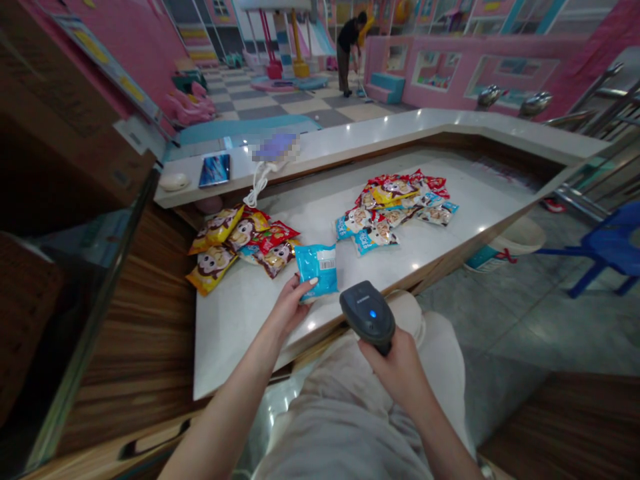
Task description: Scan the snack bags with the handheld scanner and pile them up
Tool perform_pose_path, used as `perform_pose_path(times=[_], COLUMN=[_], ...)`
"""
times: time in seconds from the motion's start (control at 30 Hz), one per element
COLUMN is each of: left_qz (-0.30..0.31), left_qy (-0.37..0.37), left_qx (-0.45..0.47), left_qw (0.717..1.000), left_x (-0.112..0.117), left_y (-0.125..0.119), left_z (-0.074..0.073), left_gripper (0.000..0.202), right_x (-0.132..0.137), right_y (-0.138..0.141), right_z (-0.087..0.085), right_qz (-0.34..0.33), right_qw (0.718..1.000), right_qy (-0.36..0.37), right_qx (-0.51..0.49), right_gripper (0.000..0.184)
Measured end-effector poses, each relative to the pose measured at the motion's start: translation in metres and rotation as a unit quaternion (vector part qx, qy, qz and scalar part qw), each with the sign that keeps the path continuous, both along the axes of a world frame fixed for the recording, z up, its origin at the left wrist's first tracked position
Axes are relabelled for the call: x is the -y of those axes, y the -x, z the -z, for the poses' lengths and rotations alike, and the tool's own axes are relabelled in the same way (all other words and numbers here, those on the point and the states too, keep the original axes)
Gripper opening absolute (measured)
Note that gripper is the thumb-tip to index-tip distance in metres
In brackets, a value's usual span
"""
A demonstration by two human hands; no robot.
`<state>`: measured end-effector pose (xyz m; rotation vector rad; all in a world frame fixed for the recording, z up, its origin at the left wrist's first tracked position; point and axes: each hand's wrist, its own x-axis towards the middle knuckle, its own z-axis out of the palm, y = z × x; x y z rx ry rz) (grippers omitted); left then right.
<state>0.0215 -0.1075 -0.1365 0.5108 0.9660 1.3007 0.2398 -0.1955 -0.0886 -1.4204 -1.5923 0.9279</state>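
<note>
left hand (292, 301) pinches a glossy, squarish blue packet (314, 261) — right hand (396, 360) grips a rounded scanner (367, 308)

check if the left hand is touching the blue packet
Touching: the head view shows the left hand gripping the blue packet, thumb pressed over its lower part.

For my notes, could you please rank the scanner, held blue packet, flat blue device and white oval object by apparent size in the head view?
1. Scanner and held blue packet: close in size, scanner apparently nearer the camera, so unranked.
2. Flat blue device
3. White oval object
</note>
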Motion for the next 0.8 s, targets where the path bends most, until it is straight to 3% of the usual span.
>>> perform_pose_path(times=[0.53, 0.8], left_qz=[0.021, 0.011], left_qy=[-0.015, 0.004], left_qx=[-0.042, -0.03], left_qw=[0.999, 0.999], left_x=[0.002, -0.003], left_y=[-0.003, -0.003], left_z=[-0.003, -0.005], left_gripper=[0.043, 0.039], right_x=[0.002, -0.003], right_y=[0.004, -0.009], right_z=[-0.004, 0.008], right_qz=[-0.019, 0.022], right_qw=[1.0, 1.0], right_qy=[0.001, 0.003], right_qx=[-0.013, 0.007], right_gripper=[0.01, 0.012])
